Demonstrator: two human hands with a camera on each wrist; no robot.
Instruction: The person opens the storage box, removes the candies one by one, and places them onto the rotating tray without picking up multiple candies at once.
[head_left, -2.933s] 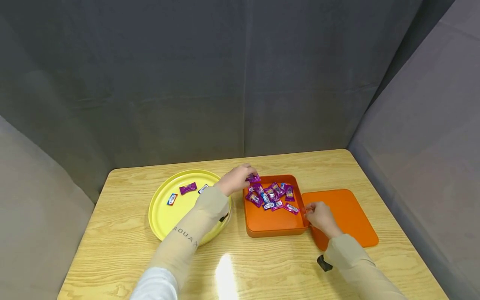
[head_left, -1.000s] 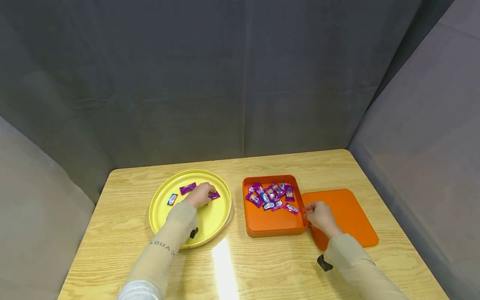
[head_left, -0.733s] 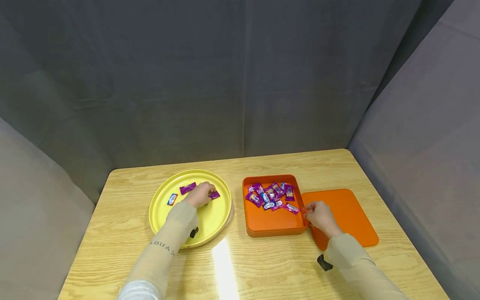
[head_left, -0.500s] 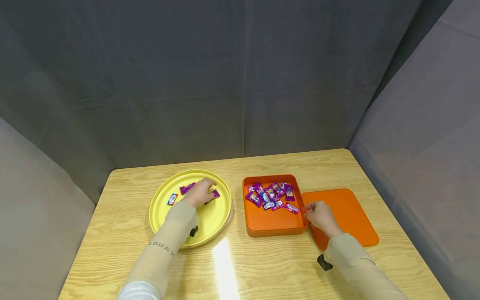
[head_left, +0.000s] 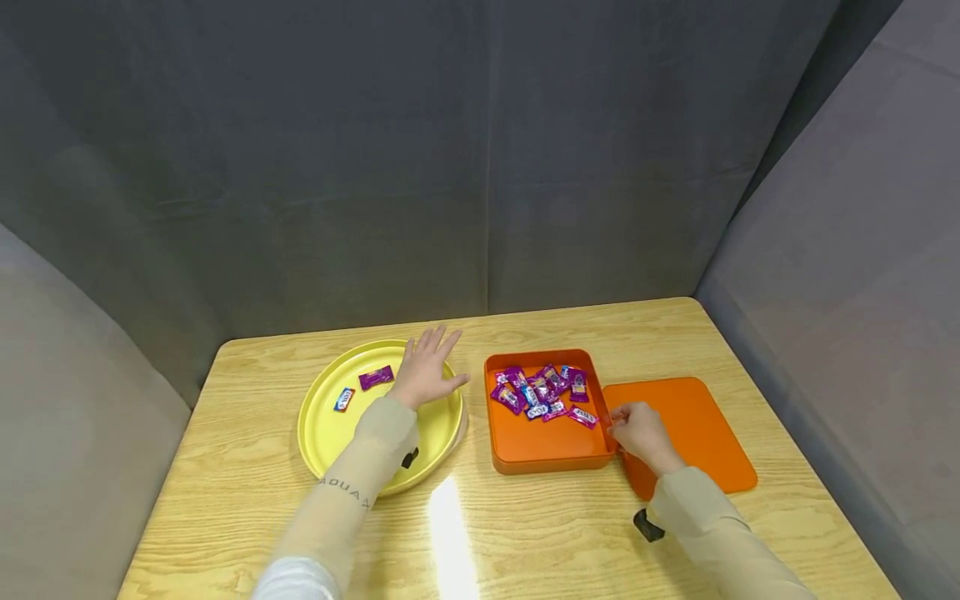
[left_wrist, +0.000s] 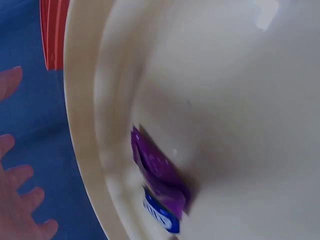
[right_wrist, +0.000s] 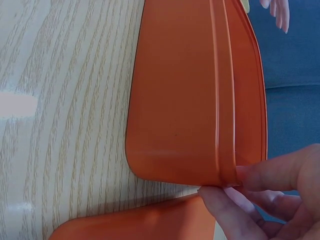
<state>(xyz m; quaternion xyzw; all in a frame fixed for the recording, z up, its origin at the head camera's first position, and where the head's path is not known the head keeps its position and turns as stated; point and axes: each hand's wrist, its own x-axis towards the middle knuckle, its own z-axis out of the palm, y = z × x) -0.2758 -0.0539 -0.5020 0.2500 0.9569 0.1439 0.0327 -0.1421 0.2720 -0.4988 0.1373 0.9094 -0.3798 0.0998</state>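
Note:
My left hand [head_left: 423, 375] spreads its fingers over the right part of a round yellow plate [head_left: 326, 442] and holds nothing. A purple-wrapped candy [head_left: 376, 377] and a blue-and-white one with a red end [head_left: 344, 399] lie left of it. Near the rim in the left wrist view are a purple candy [left_wrist: 159, 172] and a blue candy [left_wrist: 161, 211]; the hand covers that spot in the head view. My right hand [head_left: 643, 435] pinches the right wall of a square orange box [head_left: 553, 465], thumb and fingers at its corner. Several purple and blue candies [head_left: 541, 389] lie inside it.
A flat orange lid [head_left: 701, 433] lies right of the box, partly under my right hand. Everything stands on a wood-grain table [head_left: 525, 533]. Grey cloth [head_left: 345, 208] hangs behind its far edge, and pale panels flank both sides.
My left hand carried a purple candy near the box at first, then was over the plate with fingers curled. Now it has opened and risen up and right. The right hand keeps its grip.

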